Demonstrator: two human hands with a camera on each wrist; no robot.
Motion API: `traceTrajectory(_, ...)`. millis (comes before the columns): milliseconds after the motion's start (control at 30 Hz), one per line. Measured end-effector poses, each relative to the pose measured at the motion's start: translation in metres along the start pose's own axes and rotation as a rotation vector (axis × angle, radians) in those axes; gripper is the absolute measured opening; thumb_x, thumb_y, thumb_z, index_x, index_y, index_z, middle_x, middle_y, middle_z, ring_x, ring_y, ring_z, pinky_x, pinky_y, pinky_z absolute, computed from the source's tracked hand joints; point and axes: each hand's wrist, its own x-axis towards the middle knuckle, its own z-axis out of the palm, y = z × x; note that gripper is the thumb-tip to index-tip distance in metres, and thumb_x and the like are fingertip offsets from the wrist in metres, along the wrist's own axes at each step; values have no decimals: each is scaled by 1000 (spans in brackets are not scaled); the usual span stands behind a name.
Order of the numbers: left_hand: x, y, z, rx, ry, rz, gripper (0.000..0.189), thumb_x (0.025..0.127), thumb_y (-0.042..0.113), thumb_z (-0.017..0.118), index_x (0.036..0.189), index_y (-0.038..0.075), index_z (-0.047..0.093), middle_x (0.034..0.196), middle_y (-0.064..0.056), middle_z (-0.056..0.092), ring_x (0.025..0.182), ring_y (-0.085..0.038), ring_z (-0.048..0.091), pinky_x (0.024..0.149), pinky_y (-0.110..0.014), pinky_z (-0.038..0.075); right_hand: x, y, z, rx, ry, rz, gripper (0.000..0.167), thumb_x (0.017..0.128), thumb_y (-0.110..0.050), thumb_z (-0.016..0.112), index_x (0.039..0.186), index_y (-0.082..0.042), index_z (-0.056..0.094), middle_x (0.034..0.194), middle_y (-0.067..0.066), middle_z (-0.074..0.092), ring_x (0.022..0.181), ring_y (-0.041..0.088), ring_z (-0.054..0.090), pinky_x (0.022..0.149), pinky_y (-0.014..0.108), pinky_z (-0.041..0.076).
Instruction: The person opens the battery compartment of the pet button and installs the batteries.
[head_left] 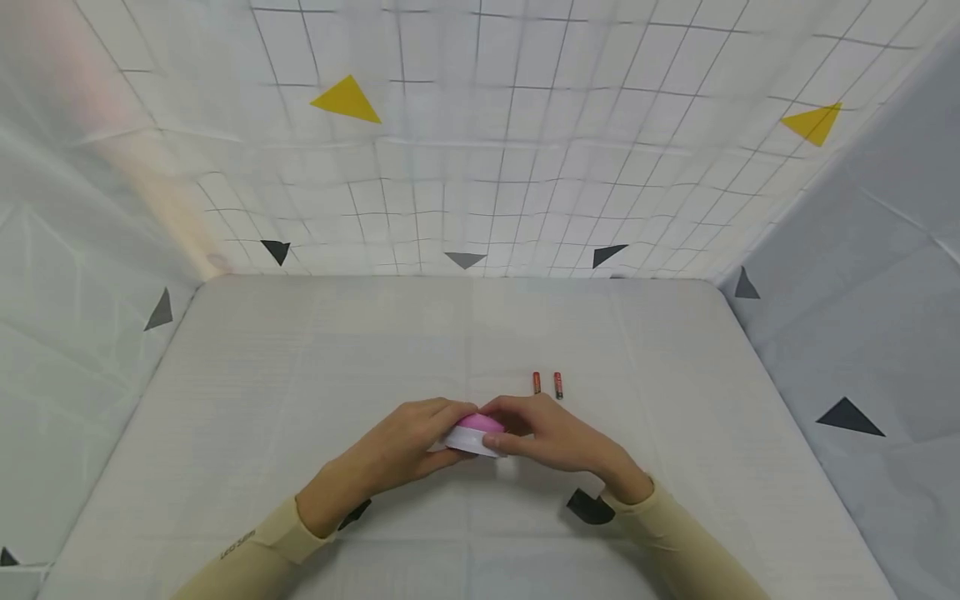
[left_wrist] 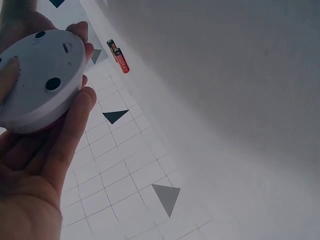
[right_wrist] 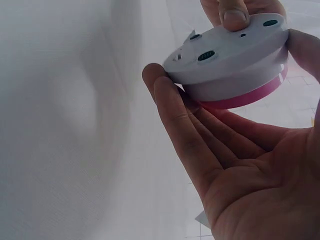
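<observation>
Round device (head_left: 476, 435) — smooth white shell (left_wrist: 35, 92), pink top (head_left: 482, 422), dark ovals (right_wrist: 206, 55)

One round pink-and-white device (head_left: 471, 438), two red-and-black batteries (head_left: 558, 386).
My left hand (head_left: 408, 437) and right hand (head_left: 552, 433) make two on that single device, its underside showing three dark oval pads (right_wrist: 206, 55). Both batteries lie just beyond my grip, to the right. Well ahead of my grip I count two yellow triangles (head_left: 348, 100); behind it, two beige sleeves (head_left: 678, 542).
</observation>
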Motion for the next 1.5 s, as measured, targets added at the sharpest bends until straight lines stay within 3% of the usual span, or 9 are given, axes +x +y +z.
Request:
traceTrajectory(333,1,0,2,-153,-3,-47,43,91,20,85,125,4,64,113,-2,77,95,-8,72,85,-24,62,-2,-3,-5,-66,45,-34,22,111,-34,57,126,-25,70,102,-14,74,89,9,68,81,28,58)
traceTrajectory(533,1,0,1,-201,-2,-93,33,95,21,82,119,5,65,107,0,76,90,-5,69,79,-21,60,-4,-6,-3,-93,90,-98,24,109,-30,60,131,-24,67,114,-12,74,100,7,71,94,32,60)
traceTrajectory(833,1,1,3,-258,-31,-194,28,100,24,76,119,7,65,95,4,71,77,-1,57,65,-31,60,-5,-15,8,-301,209,-231,61,98,-41,77,146,-10,56,140,-9,64,115,6,67,95,31,60)
traceTrajectory(1000,2,2,2,-273,-47,-245,29,102,30,72,121,9,65,92,7,69,75,1,57,63,-27,58,-3,-19,13,-399,226,-257,70,94,-44,80,150,-12,51,141,-6,63,115,5,66,93,30,60)
traceTrajectory(1200,1,2,3,-280,-42,-286,31,103,32,71,125,11,65,87,10,68,70,2,56,60,-16,51,-2,-23,17,-505,257,-307,79,90,-41,86,154,-13,48,148,-2,58,129,9,62,102,30,57)
traceTrajectory(1333,1,1,4,-298,-30,-307,28,103,32,72,122,12,66,88,9,70,70,3,57,59,-17,52,-1,-25,18,-568,307,-356,88,84,-39,91,154,-11,47,147,1,57,129,14,62,101,31,58)
traceTrajectory(1500,1,2,6,-331,-25,-347,26,102,32,72,117,12,67,90,6,72,68,3,60,57,-18,54,-2,-27,18,-586,327,-355,97,80,-40,94,157,-11,43,148,3,56,131,17,61,102,34,58)
